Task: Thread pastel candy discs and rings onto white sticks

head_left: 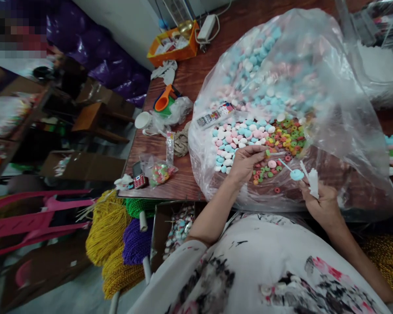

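The left hand (pixel 245 161) pinched a green ring (pixel 267 153) and the right hand (pixel 322 204) a white bundle (pixel 313 183); a light, steady hold seemed best to keep the ring whole.

A pale wall (pixel 124 26) backs the brown table (pixel 183 176); grey floor (pixel 74 288) below.

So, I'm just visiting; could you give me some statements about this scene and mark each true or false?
1. The left hand has a green ring at its fingertips. True.
2. The right hand is empty. False: the right hand holds something white.
3. The phone lies left of the big bag. True.
4. The loose rings are all red. False: the loose rings include green and yellow ones.
5. The orange box touches the phone. False: the orange box is well behind it.
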Motion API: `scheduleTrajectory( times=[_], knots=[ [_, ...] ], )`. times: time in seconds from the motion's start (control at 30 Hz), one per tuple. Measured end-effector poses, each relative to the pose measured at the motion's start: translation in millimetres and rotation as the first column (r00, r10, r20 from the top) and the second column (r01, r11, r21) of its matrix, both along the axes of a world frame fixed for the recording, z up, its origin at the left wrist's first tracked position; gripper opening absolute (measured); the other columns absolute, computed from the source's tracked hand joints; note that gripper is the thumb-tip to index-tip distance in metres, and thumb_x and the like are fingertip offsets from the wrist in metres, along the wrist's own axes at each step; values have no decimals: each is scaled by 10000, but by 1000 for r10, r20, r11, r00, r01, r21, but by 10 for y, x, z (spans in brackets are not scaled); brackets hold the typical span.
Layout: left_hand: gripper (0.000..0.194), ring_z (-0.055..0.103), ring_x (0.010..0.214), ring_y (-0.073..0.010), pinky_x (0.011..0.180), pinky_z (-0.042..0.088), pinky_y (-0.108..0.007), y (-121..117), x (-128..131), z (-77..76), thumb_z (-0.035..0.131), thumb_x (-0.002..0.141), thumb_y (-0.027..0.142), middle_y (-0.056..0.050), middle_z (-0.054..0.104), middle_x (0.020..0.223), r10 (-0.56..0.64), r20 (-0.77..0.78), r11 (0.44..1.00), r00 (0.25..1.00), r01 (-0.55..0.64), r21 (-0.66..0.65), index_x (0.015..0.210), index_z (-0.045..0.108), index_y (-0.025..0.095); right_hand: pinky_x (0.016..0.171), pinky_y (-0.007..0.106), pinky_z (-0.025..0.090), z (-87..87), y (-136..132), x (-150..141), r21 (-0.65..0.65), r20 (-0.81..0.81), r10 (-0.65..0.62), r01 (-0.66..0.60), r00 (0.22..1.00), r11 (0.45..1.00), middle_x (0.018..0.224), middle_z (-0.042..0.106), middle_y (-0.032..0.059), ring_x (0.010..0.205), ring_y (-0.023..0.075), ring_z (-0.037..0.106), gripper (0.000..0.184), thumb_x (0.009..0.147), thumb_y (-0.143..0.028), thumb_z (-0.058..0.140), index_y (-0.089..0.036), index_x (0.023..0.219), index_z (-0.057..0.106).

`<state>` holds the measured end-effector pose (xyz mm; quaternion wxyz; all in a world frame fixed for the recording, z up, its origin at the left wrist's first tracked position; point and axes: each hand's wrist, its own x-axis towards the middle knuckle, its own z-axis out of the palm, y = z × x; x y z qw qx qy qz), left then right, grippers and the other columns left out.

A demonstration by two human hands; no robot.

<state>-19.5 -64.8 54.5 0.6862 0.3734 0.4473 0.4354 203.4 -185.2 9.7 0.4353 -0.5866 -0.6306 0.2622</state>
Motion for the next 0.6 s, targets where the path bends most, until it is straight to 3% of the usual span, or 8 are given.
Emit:
scheduleTrajectory(
  times=[0.13,0.3,0.5,0.6],
  knots=[
    [430,676,593,-106,614,593,-254,-189,-32,100,965,545,395,-10,753,742,105,124,994,987,-101,-41,845,775,153,527,237,464,90,35,-141,74,80,62,-68,995,995,646,686,-8,487,131,566,227,810,-135,580,-192,941,756],
    [345,716,792,-134,727,632,-276,-329,4,111,970,564,346,-7,757,887,187,167,978,968,-199,63,790,776,173,532,229,459,146,61,-234,124,165,84,-105,983,987,702,725,6,518,136,612,330,775,-81,519,-180,987,752],
    [275,683,801,-103,736,609,-242,-376,11,-82,934,652,345,1,720,881,209,137,931,968,-240,274,832,787,196,541,242,456,103,15,-287,51,178,42,-52,983,997,668,715,4,525,152,618,346,757,-92,512,-185,986,752],
    [394,660,803,-90,774,580,-226,-333,-14,-176,936,652,359,11,697,862,230,58,884,971,-234,406,990,787,223,556,254,469,104,24,-316,44,189,52,-61,981,997,704,734,17,534,160,619,375,730,-108,505,-200,991,757]
  ],
)
